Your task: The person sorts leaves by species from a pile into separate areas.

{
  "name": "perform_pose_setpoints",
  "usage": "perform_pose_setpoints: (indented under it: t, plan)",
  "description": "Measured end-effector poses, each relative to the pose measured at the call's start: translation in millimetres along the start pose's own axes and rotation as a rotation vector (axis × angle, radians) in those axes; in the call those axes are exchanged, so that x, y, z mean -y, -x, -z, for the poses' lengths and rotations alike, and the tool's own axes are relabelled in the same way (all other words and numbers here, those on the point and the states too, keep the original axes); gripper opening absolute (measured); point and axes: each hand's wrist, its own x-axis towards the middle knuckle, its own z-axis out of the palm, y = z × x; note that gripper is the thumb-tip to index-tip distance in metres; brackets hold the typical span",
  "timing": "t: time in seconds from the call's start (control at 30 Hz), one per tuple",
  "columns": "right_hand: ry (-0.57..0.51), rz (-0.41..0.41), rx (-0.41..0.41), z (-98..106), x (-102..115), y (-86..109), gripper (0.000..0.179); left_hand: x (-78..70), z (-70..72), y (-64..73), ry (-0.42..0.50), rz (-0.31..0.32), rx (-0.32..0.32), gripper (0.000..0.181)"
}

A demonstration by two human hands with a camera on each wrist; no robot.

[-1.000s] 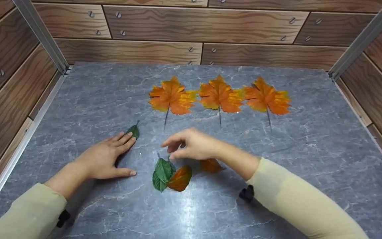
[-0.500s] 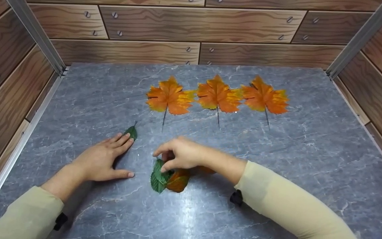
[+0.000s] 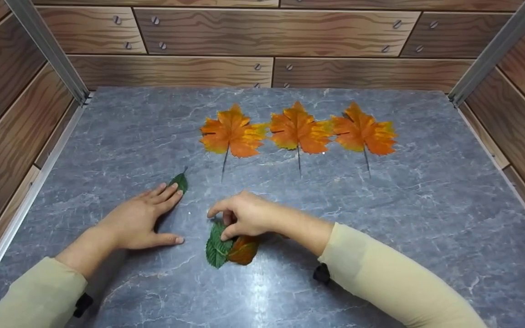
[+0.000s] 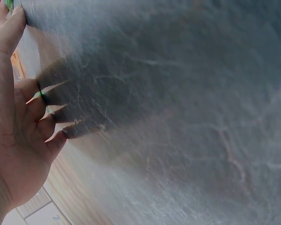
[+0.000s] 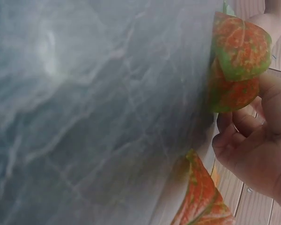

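Note:
My left hand [image 3: 137,218] lies palm down with its fingers straight, and its fingertips rest on a single dark green leaf [image 3: 180,182] whose stem points away. At the middle of the table my right hand [image 3: 249,214] has its thumb on the upper of two overlapping green leaves [image 3: 217,255], its fingers curled at the stem end; they hide part of the grip. An orange-green leaf [image 3: 245,251] touches those leaves on the right. In the right wrist view, red-green leaves [image 5: 243,44] overlap beside that hand, and another red leaf [image 5: 202,197] lies nearer the wrist.
Three orange maple leaves [image 3: 233,132] with thin dark stems lie in a row farther back. The grey marbled table [image 3: 426,228] is enclosed by wood-patterned walls [image 3: 280,34] and metal corner posts [image 3: 46,50].
My right hand has come down and slightly left onto the upper green leaf, and its forearm now covers the orange leaf that lay apart. The left hand has stayed on its leaf.

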Motion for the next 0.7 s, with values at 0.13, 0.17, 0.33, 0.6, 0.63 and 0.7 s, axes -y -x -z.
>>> perform_pose_setpoints:
  t: [0.13, 0.17, 0.33, 0.6, 0.63, 0.7]
  plan:
    - [-0.001, 0.0, 0.01, -2, 0, -0.7, 0.045, 0.3, -0.6, -0.5, 0.003, -0.006, -0.003, 0.109]
    - [-0.003, 0.001, 0.013, -2, 0, -0.6, 0.044, 0.4, -0.7, -0.5, 0.003, -0.007, -0.003, 0.109]
    - [-0.039, 0.017, 0.023, -1, -1, 1.2, 0.04, 0.3, -0.8, -0.9, 0.002, -0.008, -0.007, 0.109]
    - [-0.215, 0.059, -0.031, 4, -3, 5.8, 0.031, -1.0, 0.2, 0.2, 0.014, 0.006, 0.001, 0.109]
    - [-0.237, 0.058, -0.049, 6, -2, 6.0, 0.029, -1.2, 0.5, 0.4, 0.017, 0.01, 0.004, 0.109]
    - [-0.282, 0.057, -0.089, 8, -2, 5.7, 0.026, -1.6, 1.0, 0.7, 0.019, 0.012, 0.006, 0.109]
